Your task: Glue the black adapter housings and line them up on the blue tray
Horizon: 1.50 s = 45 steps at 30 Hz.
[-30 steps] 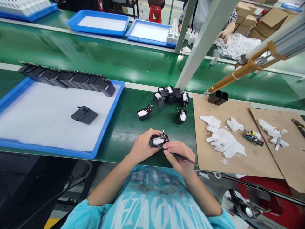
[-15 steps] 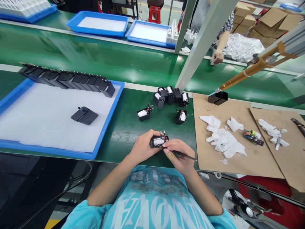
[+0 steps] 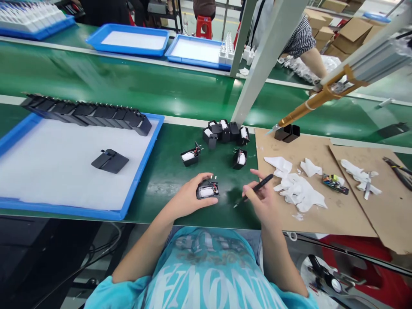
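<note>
We hold a small black box [image 3: 199, 193] in our left grip [image 3: 188, 197], with the thumb along its near side and fingers round the far side. The box sits over the green counter [image 3: 154, 189], and we can't tell if it touches. Its top has no lid, so we see a white lump [image 3: 207, 192] inside and two metal pins [image 3: 215, 177] poking out at twelve o'clock.

Let's make that box the middle of our clock. At three o'clock our right grip [image 3: 264, 201] pinches a thin black tool [image 3: 262, 183]. The tool leans, and its tip points down toward the counter, apart from the box.

At eleven o'clock we see a second box [image 3: 189, 158], and between one and two a third box [image 3: 240, 160], both with white stuff inside. A bunch of black boxes [image 3: 225, 135] crowds together between twelve and one. Out between nine and ten is a big blue tray [image 3: 139, 176] with a flat black case [image 3: 110, 161] lying on it. At three o'clock, past our right grip, crumpled white scraps [image 3: 301, 193] and a little circuit board [image 3: 334, 183] lie on brown cardboard [image 3: 337, 214].
</note>
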Each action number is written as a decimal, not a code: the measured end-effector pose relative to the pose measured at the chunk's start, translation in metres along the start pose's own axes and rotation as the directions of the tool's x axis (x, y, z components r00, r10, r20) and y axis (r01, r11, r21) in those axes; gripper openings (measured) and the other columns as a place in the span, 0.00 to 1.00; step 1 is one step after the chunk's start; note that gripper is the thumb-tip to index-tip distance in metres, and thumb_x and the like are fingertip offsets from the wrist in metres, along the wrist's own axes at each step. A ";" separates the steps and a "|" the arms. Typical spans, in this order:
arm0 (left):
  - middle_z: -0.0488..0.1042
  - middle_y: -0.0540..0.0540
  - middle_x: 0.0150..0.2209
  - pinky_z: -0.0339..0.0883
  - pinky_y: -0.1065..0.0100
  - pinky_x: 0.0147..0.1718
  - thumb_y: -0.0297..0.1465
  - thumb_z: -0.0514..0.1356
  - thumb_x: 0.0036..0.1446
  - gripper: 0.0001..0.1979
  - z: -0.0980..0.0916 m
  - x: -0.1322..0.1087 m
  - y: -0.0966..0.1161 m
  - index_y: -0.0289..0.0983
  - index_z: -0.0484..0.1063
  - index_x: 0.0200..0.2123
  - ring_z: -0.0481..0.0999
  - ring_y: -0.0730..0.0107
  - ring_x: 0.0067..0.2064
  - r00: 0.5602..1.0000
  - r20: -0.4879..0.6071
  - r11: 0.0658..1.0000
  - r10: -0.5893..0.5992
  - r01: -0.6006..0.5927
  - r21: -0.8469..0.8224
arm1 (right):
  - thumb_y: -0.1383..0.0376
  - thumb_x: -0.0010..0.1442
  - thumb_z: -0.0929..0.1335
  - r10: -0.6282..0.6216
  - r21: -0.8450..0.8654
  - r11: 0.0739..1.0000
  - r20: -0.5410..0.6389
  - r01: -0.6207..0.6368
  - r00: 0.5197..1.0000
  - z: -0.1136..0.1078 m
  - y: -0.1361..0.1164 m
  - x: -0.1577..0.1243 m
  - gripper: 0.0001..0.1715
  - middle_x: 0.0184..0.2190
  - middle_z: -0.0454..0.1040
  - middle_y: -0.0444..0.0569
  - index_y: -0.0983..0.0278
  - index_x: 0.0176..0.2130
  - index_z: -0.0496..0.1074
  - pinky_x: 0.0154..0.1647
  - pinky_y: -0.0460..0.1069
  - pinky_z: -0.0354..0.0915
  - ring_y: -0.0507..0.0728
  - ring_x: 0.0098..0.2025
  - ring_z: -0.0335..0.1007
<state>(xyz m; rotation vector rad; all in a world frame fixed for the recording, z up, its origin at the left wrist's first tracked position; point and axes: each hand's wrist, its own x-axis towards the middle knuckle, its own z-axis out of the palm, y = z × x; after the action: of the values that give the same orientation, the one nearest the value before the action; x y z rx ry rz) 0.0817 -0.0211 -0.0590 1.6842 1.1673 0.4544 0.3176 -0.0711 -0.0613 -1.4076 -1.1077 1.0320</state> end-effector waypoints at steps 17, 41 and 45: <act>0.76 0.44 0.45 0.69 0.61 0.49 0.25 0.55 0.57 0.13 0.018 0.008 -0.009 0.39 0.68 0.45 0.75 0.64 0.49 0.907 -0.146 0.901 0.395 -0.351 0.253 | 0.53 0.60 0.68 0.016 -0.173 0.985 -0.012 -0.018 1.000 -0.013 0.018 0.005 0.34 0.25 0.69 0.39 0.57 0.63 0.59 0.27 0.47 0.70 0.51 0.26 0.69; 0.77 0.45 0.49 0.68 0.62 0.42 0.34 0.50 0.68 0.15 0.010 -0.002 0.006 0.44 0.71 0.54 0.75 0.63 0.44 0.886 0.126 0.665 0.445 -0.421 0.617 | 0.55 0.63 0.66 -0.070 -0.322 0.943 0.056 0.084 0.996 -0.007 0.018 0.000 0.30 0.26 0.72 0.41 0.57 0.62 0.61 0.29 0.46 0.70 0.52 0.25 0.70; 0.76 0.46 0.49 0.66 0.63 0.41 0.35 0.46 0.70 0.19 -0.005 0.001 0.016 0.49 0.68 0.59 0.74 0.64 0.45 0.883 0.286 0.592 0.373 -0.464 0.659 | 0.55 0.63 0.66 -0.073 -0.335 0.938 0.061 0.089 0.995 -0.007 0.018 0.000 0.30 0.26 0.72 0.41 0.57 0.62 0.61 0.29 0.46 0.69 0.52 0.24 0.69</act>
<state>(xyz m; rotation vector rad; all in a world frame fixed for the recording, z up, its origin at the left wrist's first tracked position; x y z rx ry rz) 0.0863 -0.0183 -0.0432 2.6750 0.8831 0.1636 0.3261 -0.0737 -0.0785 -1.5966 -1.4169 0.8457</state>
